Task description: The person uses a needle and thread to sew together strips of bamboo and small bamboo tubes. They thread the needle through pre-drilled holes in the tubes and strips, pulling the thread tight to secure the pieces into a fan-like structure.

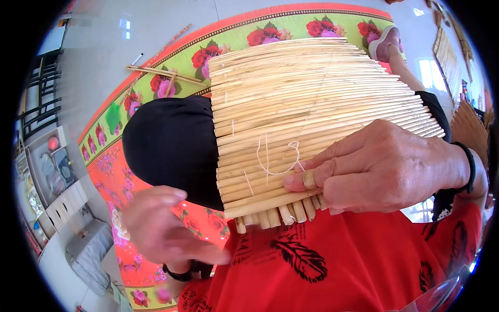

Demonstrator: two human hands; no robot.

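Note:
A mat of pale reed sticks (322, 99), laid side by side, rests across my lap. White thread stitches run through it, and a loose loop of white thread (278, 171) curls on its near part, its end reaching the fingers of my right hand. My right hand (371, 166), with a gold ring, is closed on the mat's near right edge; whether it also pinches the thread I cannot tell. My left hand (161, 229) is blurred by motion beside the mat's near left corner, thumb and forefinger apart, nothing visible in it. Short stick ends (280, 214) jut out below the near edge.
My dark-clothed knee (169, 145) shows left of the mat. Beneath me lies a red and green flowered floor cloth (270, 34), with loose sticks (166, 74) on it. A shelf of goods (54, 166) stands at left. Another reed mat (446, 57) lies far right.

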